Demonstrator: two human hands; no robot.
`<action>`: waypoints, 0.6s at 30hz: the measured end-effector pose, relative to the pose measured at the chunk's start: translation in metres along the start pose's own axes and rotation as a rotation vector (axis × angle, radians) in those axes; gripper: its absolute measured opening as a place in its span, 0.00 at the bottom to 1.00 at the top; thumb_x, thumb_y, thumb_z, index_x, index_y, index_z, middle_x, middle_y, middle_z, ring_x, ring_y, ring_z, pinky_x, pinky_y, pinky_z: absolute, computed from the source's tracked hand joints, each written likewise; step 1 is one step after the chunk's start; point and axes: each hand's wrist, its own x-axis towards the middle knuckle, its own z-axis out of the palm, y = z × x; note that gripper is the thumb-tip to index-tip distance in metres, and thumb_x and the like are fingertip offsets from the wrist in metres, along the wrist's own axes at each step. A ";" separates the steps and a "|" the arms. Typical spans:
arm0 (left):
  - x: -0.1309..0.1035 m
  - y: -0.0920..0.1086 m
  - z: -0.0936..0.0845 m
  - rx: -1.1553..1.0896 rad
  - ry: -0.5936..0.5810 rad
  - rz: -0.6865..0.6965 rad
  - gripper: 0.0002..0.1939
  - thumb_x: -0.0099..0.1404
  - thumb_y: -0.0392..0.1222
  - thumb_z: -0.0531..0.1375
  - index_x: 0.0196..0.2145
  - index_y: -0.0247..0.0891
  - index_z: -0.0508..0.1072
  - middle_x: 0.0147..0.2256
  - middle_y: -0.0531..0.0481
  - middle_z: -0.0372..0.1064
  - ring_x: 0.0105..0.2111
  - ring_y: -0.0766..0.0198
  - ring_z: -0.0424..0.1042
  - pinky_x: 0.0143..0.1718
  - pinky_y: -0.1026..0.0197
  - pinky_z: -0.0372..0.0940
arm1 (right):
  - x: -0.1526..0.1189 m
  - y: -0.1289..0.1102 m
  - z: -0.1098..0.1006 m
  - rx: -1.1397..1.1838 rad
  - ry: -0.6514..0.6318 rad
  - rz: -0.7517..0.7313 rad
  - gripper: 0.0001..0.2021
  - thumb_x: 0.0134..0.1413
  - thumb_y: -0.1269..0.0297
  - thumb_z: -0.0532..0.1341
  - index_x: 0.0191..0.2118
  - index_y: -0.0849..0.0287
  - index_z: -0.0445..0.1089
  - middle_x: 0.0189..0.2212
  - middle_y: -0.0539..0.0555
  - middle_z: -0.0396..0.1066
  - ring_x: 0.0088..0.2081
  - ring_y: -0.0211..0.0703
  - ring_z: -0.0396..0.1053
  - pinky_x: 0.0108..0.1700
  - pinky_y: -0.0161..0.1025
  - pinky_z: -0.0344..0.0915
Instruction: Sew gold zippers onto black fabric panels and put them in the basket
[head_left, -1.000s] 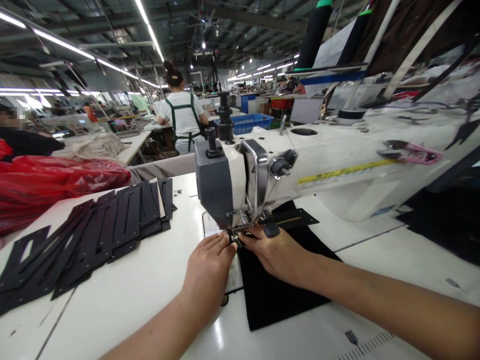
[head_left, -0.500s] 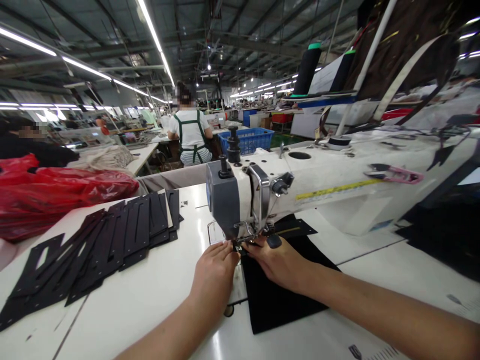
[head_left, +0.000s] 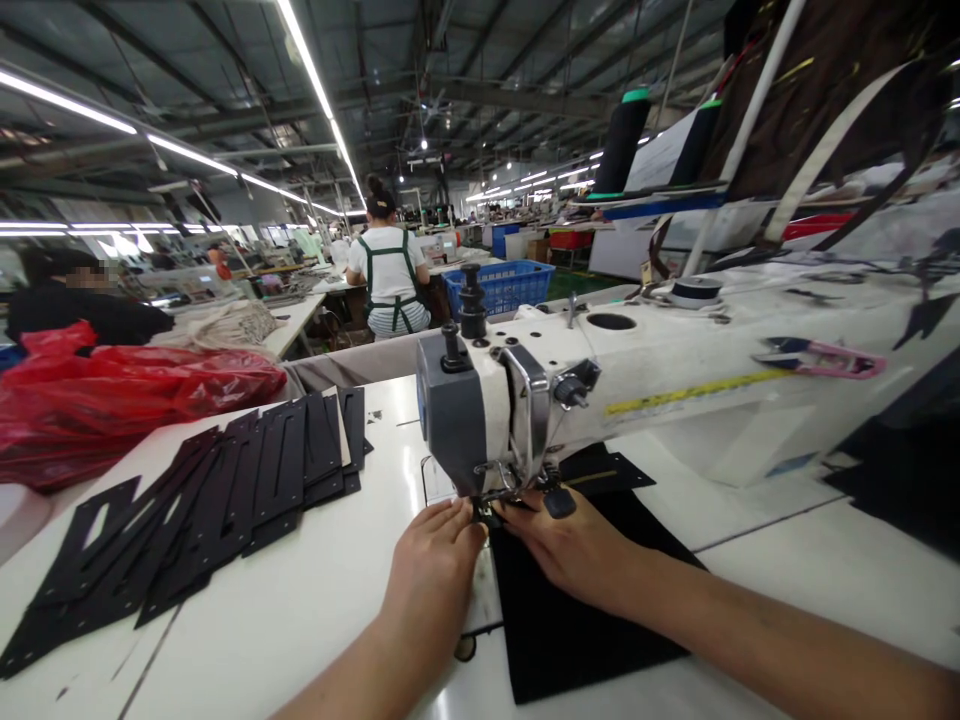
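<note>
A black fabric piece (head_left: pixel 577 640) lies flat under the head of a white and grey sewing machine (head_left: pixel 454 410). My left hand (head_left: pixel 435 560) is at the needle area, its fingers together and closed at the fabric's left edge; the fingertips are partly hidden. On the other side of the needle, my right hand (head_left: pixel 562 545) rests on the fabric with bent fingers closed on it near the presser foot. A black strip with a yellowish line (head_left: pixel 600 475) lies behind the right hand, partly under the machine arm.
Several black slotted pieces (head_left: pixel 225 500) overlap on the white table (head_left: pixel 300 600) at left. Beyond them is a red plastic bag (head_left: pixel 150 385). Pink-handled snippers (head_left: pixel 817 357) lie on the machine arm. A co-worker (head_left: pixel 390 265) and a blue basket (head_left: pixel 510 285) are farther back.
The whole view has shifted slightly, so the scene sits a little lower and farther right. Both hands stay by the needle, with little visible movement relative to the machine.
</note>
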 end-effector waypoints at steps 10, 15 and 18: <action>0.000 0.000 -0.004 -0.019 0.017 -0.070 0.11 0.64 0.31 0.49 0.33 0.37 0.71 0.39 0.44 0.74 0.40 0.57 0.73 0.42 0.51 0.69 | -0.001 0.003 0.009 -0.004 0.066 0.111 0.12 0.54 0.72 0.52 0.42 0.62 0.69 0.41 0.60 0.71 0.44 0.49 0.68 0.49 0.48 0.63; -0.014 0.005 -0.018 0.106 -0.040 -0.077 0.14 0.63 0.32 0.48 0.45 0.35 0.67 0.46 0.41 0.69 0.44 0.56 0.70 0.42 0.53 0.69 | -0.027 0.016 0.003 -0.244 -0.056 0.222 0.18 0.57 0.67 0.51 0.50 0.72 0.65 0.50 0.69 0.64 0.52 0.55 0.62 0.53 0.55 0.59; -0.023 0.019 -0.019 0.201 -0.078 -0.038 0.17 0.62 0.37 0.52 0.49 0.31 0.64 0.48 0.37 0.67 0.46 0.52 0.68 0.42 0.52 0.69 | -0.055 0.001 -0.004 -0.344 -0.043 0.205 0.22 0.59 0.64 0.50 0.53 0.75 0.60 0.54 0.70 0.57 0.56 0.56 0.57 0.51 0.54 0.61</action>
